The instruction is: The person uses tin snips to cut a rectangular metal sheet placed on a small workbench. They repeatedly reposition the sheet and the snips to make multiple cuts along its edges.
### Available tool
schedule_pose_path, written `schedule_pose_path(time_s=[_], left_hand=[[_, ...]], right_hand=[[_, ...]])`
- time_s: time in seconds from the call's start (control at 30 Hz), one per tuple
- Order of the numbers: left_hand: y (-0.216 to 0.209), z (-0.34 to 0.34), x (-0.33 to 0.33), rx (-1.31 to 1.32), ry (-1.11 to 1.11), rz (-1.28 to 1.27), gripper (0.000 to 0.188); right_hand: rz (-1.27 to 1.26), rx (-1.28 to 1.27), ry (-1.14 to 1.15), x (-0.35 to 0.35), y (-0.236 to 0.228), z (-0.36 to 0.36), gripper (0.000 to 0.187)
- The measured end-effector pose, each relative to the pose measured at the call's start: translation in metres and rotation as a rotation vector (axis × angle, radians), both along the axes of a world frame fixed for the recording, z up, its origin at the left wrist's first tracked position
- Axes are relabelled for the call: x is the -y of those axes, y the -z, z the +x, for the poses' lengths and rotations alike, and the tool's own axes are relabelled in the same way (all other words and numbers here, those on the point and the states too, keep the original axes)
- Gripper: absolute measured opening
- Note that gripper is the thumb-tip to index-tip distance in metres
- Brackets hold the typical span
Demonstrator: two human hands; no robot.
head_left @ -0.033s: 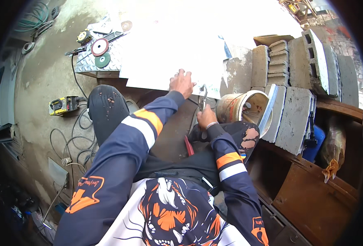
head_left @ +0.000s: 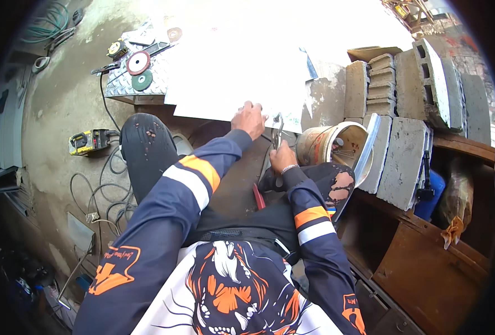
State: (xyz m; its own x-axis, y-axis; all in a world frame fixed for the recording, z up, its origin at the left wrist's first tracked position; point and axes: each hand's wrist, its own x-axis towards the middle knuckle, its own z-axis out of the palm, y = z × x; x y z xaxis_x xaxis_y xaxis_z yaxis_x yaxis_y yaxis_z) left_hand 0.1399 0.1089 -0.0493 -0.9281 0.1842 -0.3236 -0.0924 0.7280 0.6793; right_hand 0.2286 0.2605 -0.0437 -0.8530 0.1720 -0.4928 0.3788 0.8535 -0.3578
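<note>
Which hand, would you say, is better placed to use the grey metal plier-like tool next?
Probably the right hand: it holds the tool, while the left hand is over the flat white sheet.

Metal pliers point forward, tips at the near edge of a flat white sheet.

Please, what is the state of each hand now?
Left hand: at the white sheet; grip cannot be told.
Right hand: closed, holding a pliers-like tool.
</note>
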Motion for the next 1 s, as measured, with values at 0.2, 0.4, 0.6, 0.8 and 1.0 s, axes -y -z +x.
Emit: schedule_pose_path(time_s=[0.2,0.4,0.6,0.8,1.0], left_hand=[[-0.008,0.122,-0.017,1.351,-0.575,1.124,0.046],[-0.003,0.14,-0.022,1.195,-0.606,1.527,0.025],[0.018,0.143,-0.03,0.978,-0.375,1.227,0.025],[0.025,0.142,-0.027,0.902,-0.283,1.094,0.033],[0.024,0.146,-0.018,0.607,0.037,0.73,0.029]], right_hand=[[0.142,0.107,-0.065,0.01,-0.028,-0.006,0.04],[0.243,0.107,-0.05,0.026,-0.04,-0.005,0.041],[0.254,0.132,-0.152,0.018,-0.032,-0.003,0.045],[0.244,0.09,-0.124,0.021,-0.033,0.001,0.035],[0.17,0.132,0.004,0.004,-0.041,-0.015,0.04]])
